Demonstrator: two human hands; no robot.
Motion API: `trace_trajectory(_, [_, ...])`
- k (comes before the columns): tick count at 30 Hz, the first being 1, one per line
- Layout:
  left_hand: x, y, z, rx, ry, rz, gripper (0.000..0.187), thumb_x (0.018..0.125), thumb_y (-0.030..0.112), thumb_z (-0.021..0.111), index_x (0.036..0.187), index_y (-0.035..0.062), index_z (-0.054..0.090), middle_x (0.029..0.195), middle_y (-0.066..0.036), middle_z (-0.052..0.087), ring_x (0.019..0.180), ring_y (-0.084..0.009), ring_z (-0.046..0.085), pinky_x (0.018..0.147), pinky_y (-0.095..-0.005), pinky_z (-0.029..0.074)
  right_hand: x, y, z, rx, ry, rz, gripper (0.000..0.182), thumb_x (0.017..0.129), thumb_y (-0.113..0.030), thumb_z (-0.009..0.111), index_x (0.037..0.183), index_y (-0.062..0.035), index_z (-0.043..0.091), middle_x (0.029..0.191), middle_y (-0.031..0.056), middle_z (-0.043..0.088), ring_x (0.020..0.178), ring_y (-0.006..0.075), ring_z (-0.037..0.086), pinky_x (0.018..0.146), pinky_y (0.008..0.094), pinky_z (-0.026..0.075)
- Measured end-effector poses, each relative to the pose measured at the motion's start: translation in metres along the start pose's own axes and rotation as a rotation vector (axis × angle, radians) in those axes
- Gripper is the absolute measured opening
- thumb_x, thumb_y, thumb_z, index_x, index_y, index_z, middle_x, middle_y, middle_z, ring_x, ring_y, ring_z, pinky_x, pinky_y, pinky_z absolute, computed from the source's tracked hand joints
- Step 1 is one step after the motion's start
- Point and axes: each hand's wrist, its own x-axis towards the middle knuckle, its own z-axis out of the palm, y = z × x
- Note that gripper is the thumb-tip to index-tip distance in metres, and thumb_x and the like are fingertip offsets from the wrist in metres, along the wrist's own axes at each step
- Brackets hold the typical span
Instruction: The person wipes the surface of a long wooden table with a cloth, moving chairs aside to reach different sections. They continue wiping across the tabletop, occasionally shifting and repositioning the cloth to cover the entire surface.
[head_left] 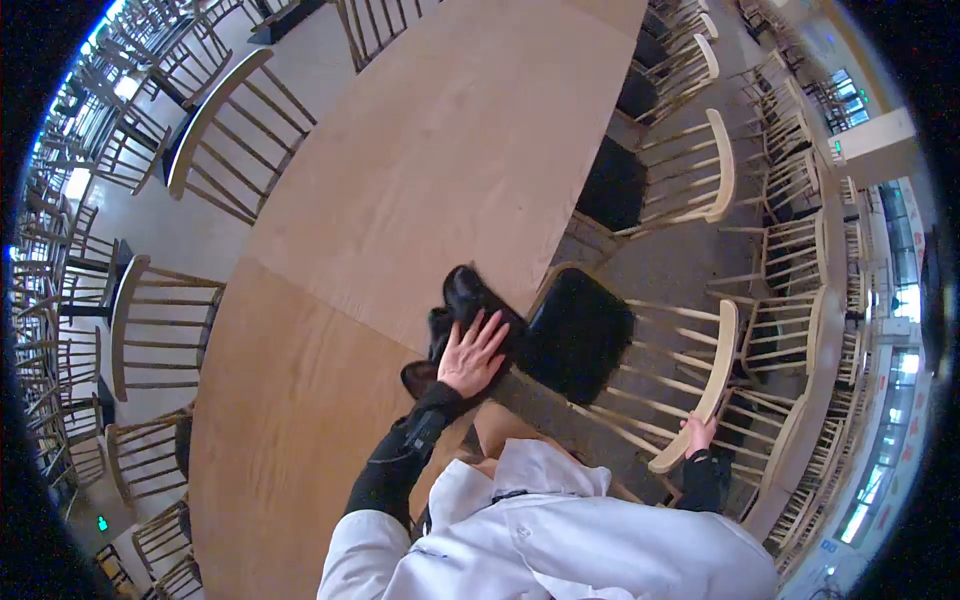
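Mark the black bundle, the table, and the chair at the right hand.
Black bundle (469, 291): head view, on its far end.
Table (425, 165): head view, on its bare wooden top.
Chair (580, 335): head view, on its black seat.

Soft even light, glare in right-side windows (883, 470), fisheye-curved edges, black corners

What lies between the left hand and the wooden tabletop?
A bunched black cloth lies between the left hand and the tabletop, in the head view.
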Motion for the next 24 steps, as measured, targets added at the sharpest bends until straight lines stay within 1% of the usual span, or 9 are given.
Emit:
trace_trajectory(2, [0.031, -0.030, -0.009, -0.023, 0.060, -0.014, 0.060, 0.088, 0.037, 0.060, 0.143, 0.0161, 0.046, 0.154, -0.006, 0.037, 0.142, -0.0287, 0.033, 0.111, -0.0563, 0.029, -0.006, 0.006, 0.008, 0.010, 0.054, -0.008, 0.040, 0.080, 0.000, 0.058, 0.119, -0.0037, 0.049, 0.096, 0.0092, 0.057, 0.068, 0.0223, 0.062, 0.057, 0.0362, 0.053])
trace_trajectory(3, [0.043, -0.043, -0.014, -0.022, 0.087, -0.081, 0.060, 0.088, 0.037, 0.061, 0.143, 0.0174, 0.046, 0.155, -0.005, 0.036, 0.143, -0.0286, 0.032, 0.111, -0.0567, 0.029, -0.006, 0.005, 0.006, -0.047, 0.081, 0.058, 0.044, 0.079, 0.000, 0.058, 0.122, -0.0036, 0.048, 0.097, 0.0098, 0.057, 0.067, 0.0228, 0.061, 0.057, 0.0364, 0.053])
trace_trajectory(7, [0.065, -0.106, -0.039, 0.052, 0.220, -0.368, 0.060, 0.088, 0.037, 0.062, 0.144, 0.0208, 0.046, 0.156, -0.004, 0.035, 0.144, -0.0286, 0.030, 0.112, -0.0570, 0.028, 0.006, 0.023, -0.002, -0.013, 0.145, 0.047, 0.045, 0.079, -0.001, 0.059, 0.122, -0.0037, 0.047, 0.096, 0.0099, 0.056, 0.066, 0.0234, 0.061, 0.057, 0.0367, 0.053])
trace_trajectory(10, [0.041, -0.170, -0.058, 0.203, 0.293, -0.567, 0.059, 0.086, 0.038, 0.064, 0.140, 0.0191, 0.049, 0.154, -0.004, 0.037, 0.142, -0.0288, 0.034, 0.109, -0.0585, 0.032, 0.010, 0.028, -0.006, -0.013, 0.099, 0.049, 0.045, 0.078, -0.002, 0.061, 0.121, -0.0036, 0.047, 0.096, 0.0104, 0.057, 0.065, 0.0240, 0.060, 0.058, 0.0370, 0.053])
trace_trajectory(12, [0.010, -0.218, -0.064, 0.297, 0.313, -0.755, 0.059, 0.090, 0.040, 0.059, 0.144, 0.0199, 0.045, 0.156, -0.004, 0.035, 0.144, -0.0294, 0.031, 0.109, -0.0581, 0.031, 0.001, 0.025, -0.001, 0.042, 0.108, 0.058, 0.046, 0.077, -0.003, 0.062, 0.120, -0.0034, 0.048, 0.096, 0.0109, 0.057, 0.067, 0.0242, 0.061, 0.059, 0.0370, 0.054])
trace_trajectory(15, [-0.043, -0.253, -0.070, 0.372, 0.302, -0.932, 0.059, 0.095, 0.043, 0.051, 0.148, 0.0203, 0.039, 0.159, -0.004, 0.030, 0.146, -0.0295, 0.028, 0.110, -0.0570, 0.030, 0.004, 0.028, 0.001, -0.011, 0.131, 0.093, 0.047, 0.076, -0.003, 0.064, 0.120, -0.0022, 0.047, 0.097, 0.0114, 0.057, 0.069, 0.0247, 0.061, 0.061, 0.0372, 0.055])
trace_trajectory(20, [-0.073, -0.203, -0.050, 0.493, 0.273, -1.060, 0.056, 0.098, 0.039, 0.045, 0.148, 0.0136, 0.041, 0.160, -0.009, 0.025, 0.146, -0.0329, 0.026, 0.110, -0.0587, 0.030, 0.013, 0.036, -0.008, 0.001, 0.170, 0.071, 0.049, 0.076, -0.003, 0.066, 0.120, 0.0019, 0.046, 0.100, 0.0138, 0.058, 0.071, 0.0242, 0.062, 0.060, 0.0372, 0.055])
trace_trajectory(22, [-0.066, -0.165, -0.051, 0.384, 0.166, -1.013, 0.057, 0.097, 0.036, 0.048, 0.147, 0.0100, 0.041, 0.161, -0.011, 0.025, 0.146, -0.0355, 0.025, 0.110, -0.0596, 0.029, 0.014, 0.046, -0.003, 0.016, 0.172, 0.067, 0.051, 0.076, -0.003, 0.068, 0.121, 0.0046, 0.046, 0.102, 0.0151, 0.059, 0.071, 0.0237, 0.062, 0.058, 0.0371, 0.055])
trace_trajectory(24, [-0.067, -0.117, -0.037, 0.333, 0.102, -0.847, 0.060, 0.094, 0.035, 0.051, 0.147, 0.0088, 0.040, 0.160, -0.011, 0.025, 0.146, -0.0366, 0.024, 0.110, -0.0602, 0.029, 0.026, 0.063, -0.011, 0.014, 0.164, 0.015, 0.050, 0.077, -0.004, 0.067, 0.122, 0.0040, 0.045, 0.101, 0.0146, 0.059, 0.071, 0.0232, 0.061, 0.058, 0.0366, 0.055])
